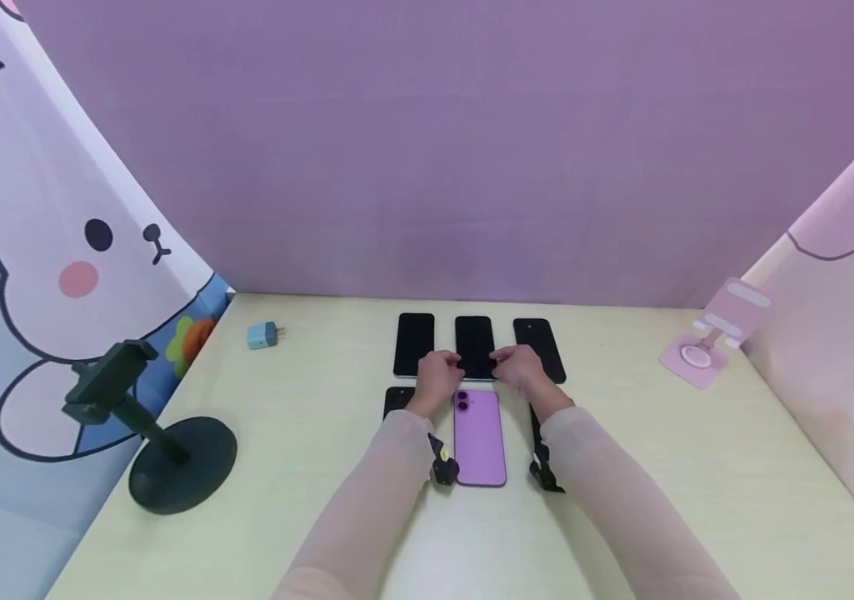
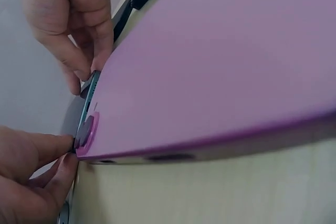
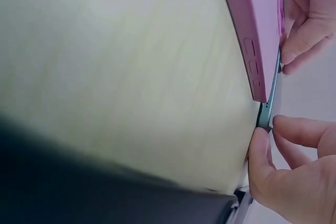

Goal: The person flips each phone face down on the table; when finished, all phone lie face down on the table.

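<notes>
Head view first: closest to me are two pale sleeves (image 1: pixel 374 492) reaching forward over a light wooden table (image 1: pixel 284 483), with dark gear (image 1: pixel 445 468) at the wrists. Between the forearms lies a purple phone (image 1: pixel 480 442), back up, its two lenses at the far end. Off to the left stands a dark green stand (image 1: pixel 182 467) on a round base. Just beyond the left wrist, a dark phone (image 1: pixel 397 402) pokes out, partly covered.

Past the purple phone, both hands work at one thing, the middle phone (image 1: pixel 475 337) of the far row, black-faced with a bluish-green edge. The left hand (image 1: pixel 437 382) pinches its near left corner between thumb and fingers; the right hand (image 1: pixel 520 367) pinches the near right corner in the same way. The phone sits just past the purple one's camera end.

On either side of it rest a black left phone (image 1: pixel 415 343) and a black right phone (image 1: pixel 537 346), not touching it. Near the right wall stands a pink stand (image 1: pixel 696 360); far left lies a blue plug (image 1: pixel 262 335). A purple cloth (image 1: pixel 434 167) hangs behind everything.
</notes>
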The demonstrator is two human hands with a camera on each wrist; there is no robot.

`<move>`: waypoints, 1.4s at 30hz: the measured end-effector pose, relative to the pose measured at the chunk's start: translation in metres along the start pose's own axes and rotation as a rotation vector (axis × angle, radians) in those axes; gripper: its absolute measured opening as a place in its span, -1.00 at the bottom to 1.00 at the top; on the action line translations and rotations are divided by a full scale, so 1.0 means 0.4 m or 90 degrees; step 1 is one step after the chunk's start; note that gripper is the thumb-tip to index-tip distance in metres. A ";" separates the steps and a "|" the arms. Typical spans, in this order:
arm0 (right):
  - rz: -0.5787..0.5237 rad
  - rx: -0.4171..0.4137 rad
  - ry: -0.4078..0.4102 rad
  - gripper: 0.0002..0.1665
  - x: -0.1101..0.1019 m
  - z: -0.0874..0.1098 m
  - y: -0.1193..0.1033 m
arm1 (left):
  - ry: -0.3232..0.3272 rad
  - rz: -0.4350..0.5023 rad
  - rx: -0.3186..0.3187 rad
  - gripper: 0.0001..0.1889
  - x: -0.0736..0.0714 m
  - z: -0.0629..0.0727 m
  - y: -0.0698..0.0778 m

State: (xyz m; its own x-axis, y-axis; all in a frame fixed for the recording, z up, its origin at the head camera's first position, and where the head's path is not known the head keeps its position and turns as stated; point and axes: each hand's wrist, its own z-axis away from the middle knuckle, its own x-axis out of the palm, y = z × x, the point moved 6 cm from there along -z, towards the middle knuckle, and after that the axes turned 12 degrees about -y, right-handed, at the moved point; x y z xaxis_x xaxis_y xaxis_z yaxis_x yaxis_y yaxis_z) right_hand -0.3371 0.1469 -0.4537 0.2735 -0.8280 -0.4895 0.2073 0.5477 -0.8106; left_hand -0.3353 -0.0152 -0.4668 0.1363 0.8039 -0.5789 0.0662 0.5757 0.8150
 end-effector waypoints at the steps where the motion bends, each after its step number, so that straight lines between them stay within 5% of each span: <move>1: -0.004 -0.002 0.004 -0.56 -0.001 -0.001 0.001 | -0.001 0.004 -0.004 -0.79 0.000 0.000 0.000; 12: -0.042 -0.008 -0.004 -0.55 -0.003 -0.003 0.015 | -0.008 0.000 -0.013 -0.80 0.002 0.004 0.001; 24: -0.183 -0.066 -0.064 -0.52 -0.012 0.002 0.014 | -0.007 -0.002 0.024 -0.82 0.022 -0.002 0.003; 35: -0.371 -0.141 -0.100 -0.37 -0.012 0.009 0.006 | -0.003 0.052 0.062 -0.76 0.029 -0.003 0.023; 42: -0.409 -0.160 -0.108 -0.46 -0.007 0.005 -0.007 | -0.007 0.130 0.077 -0.68 0.025 -0.010 0.039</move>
State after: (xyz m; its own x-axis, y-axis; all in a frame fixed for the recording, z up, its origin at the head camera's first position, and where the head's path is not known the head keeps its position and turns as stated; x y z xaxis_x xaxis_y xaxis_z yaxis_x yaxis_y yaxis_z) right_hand -0.3365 0.1480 -0.4492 0.3169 -0.9366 0.1498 0.1588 -0.1033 -0.9819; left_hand -0.3368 0.0027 -0.4600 0.1692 0.8999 -0.4019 0.1534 0.3788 0.9127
